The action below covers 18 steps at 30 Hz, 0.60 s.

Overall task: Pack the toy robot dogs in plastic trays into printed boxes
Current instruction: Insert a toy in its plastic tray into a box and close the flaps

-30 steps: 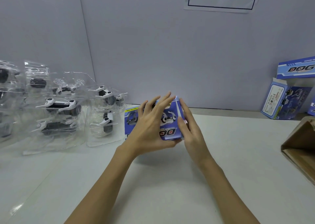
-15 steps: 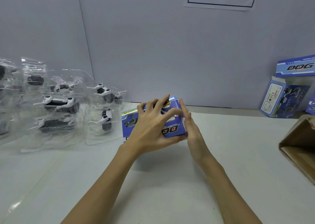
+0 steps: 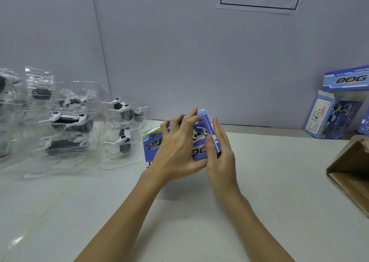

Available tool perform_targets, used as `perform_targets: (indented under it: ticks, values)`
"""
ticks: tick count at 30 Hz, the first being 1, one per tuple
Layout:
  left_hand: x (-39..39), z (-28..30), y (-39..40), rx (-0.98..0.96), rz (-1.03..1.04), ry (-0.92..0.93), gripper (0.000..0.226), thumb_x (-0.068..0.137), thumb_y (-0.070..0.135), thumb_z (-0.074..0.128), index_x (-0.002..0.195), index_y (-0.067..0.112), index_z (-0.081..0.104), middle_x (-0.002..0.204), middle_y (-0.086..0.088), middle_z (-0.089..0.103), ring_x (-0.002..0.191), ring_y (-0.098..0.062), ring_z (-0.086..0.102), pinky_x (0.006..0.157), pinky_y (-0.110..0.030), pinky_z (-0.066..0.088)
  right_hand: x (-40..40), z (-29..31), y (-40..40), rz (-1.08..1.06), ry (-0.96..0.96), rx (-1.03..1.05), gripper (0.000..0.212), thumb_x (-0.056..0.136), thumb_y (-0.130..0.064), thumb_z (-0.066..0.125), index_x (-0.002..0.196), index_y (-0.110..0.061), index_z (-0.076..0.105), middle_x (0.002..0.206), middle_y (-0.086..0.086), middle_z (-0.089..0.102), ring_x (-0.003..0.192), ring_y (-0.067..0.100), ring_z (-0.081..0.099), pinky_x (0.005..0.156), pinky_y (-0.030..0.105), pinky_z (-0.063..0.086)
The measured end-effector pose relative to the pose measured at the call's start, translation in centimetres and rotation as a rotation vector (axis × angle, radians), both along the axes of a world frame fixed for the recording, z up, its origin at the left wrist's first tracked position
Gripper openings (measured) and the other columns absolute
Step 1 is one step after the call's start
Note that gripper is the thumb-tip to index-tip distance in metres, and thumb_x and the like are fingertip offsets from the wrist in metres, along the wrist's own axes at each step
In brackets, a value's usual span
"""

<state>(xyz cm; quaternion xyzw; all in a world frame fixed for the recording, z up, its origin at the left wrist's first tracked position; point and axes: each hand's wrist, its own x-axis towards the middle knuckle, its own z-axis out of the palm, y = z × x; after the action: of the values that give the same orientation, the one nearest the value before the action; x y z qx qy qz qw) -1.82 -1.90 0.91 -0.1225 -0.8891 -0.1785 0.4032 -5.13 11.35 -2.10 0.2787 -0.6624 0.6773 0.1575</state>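
While the blue box (image 3: 201,142) sits between both hands just above the white table (image 3: 279,182), the job looks like closing it up neatly. The left hand (image 3: 177,148) wraps over the front of the box, with its fingers curled across the top and its thumb under the bottom edge. The right hand (image 3: 221,158) is held flat with straight fingers, pressing on the right end of the box. I think that end is where the flap goes in, but the flap itself is hidden by the hand. To do this well, hold the box steady with the left hand and do not squeeze hard, or the card may bend. Push the end in flat and even, so it shuts square. More toy dogs in clear trays (image 3: 65,126) wait on the left, and another open box (image 3: 335,118) stands far off on the right.
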Motion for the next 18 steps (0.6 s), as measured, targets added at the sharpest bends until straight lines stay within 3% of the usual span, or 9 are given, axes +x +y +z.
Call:
perform_targets:
  ticks: [2, 5, 8, 11, 14, 18]
  values:
    - [0.0, -0.1, 0.1, -0.002, 0.013, 0.008, 0.071, 0.079, 0.056, 0.068, 0.136, 0.017, 0.048, 0.165, 0.002, 0.035, 0.138, -0.028, 0.043, 0.109, -0.054, 0.029, 0.3, 0.3, -0.1, 0.031, 0.013, 0.025, 0.047, 0.104, -0.042, 0.042, 0.150, -0.048, 0.035, 0.163, -0.021, 0.030, 0.139, -0.015, 0.038, 0.092, 0.008, 0.050]
    - [0.0, -0.2, 0.2, -0.005, 0.013, 0.012, 0.070, 0.080, 0.057, 0.066, 0.135, 0.018, 0.049, 0.165, 0.001, 0.034, 0.138, -0.028, 0.041, 0.111, -0.053, 0.028, 0.6, 0.5, 0.0, 0.053, 0.011, 0.040, 0.047, 0.106, -0.041, 0.040, 0.152, -0.045, 0.035, 0.155, -0.035, 0.025, 0.134, -0.022, 0.039, 0.090, 0.006, 0.049]
    - [0.0, -0.1, 0.0, 0.009, -0.024, 0.004, 0.071, 0.078, 0.059, 0.065, 0.134, 0.018, 0.048, 0.164, 0.003, 0.036, 0.137, -0.026, 0.043, 0.110, -0.054, 0.029, 0.6, 0.4, 0.3, 0.011, -0.001, 0.033, 0.052, 0.102, -0.039, 0.047, 0.153, -0.035, 0.040, 0.155, -0.023, 0.041, 0.138, -0.003, 0.049, 0.091, 0.012, 0.053]
    - [-0.1, 0.0, -0.4, 0.052, -0.042, 0.014, 0.074, 0.075, 0.056, 0.072, 0.134, 0.019, 0.048, 0.162, 0.006, 0.038, 0.138, -0.022, 0.043, 0.110, -0.051, 0.029, 0.4, 1.3, 0.4, 0.133, -0.098, 0.010, 0.048, 0.107, -0.025, 0.052, 0.152, -0.040, 0.043, 0.152, -0.011, 0.053, 0.139, 0.015, 0.053, 0.097, 0.030, 0.058]
    - [-0.1, -0.1, -0.3, 0.019, -0.044, 0.035, 0.078, 0.073, 0.059, 0.076, 0.134, 0.019, 0.049, 0.162, 0.005, 0.038, 0.137, -0.023, 0.044, 0.110, -0.052, 0.029, -0.1, 2.5, 1.2, 0.213, -0.145, 0.051, 0.053, 0.108, -0.022, 0.053, 0.154, -0.042, 0.040, 0.140, -0.011, 0.062, 0.121, 0.009, 0.067, 0.088, 0.025, 0.059]
    - [-0.2, -0.4, 0.2, -0.036, -0.037, 0.055, 0.076, 0.074, 0.063, 0.074, 0.132, 0.022, 0.046, 0.164, 0.004, 0.035, 0.137, -0.025, 0.043, 0.111, -0.053, 0.028, -0.3, 2.3, 1.7, 0.204, -0.168, 0.066, 0.053, 0.107, -0.018, 0.052, 0.156, -0.038, 0.041, 0.130, -0.015, 0.067, 0.110, 0.004, 0.071, 0.079, 0.020, 0.059]
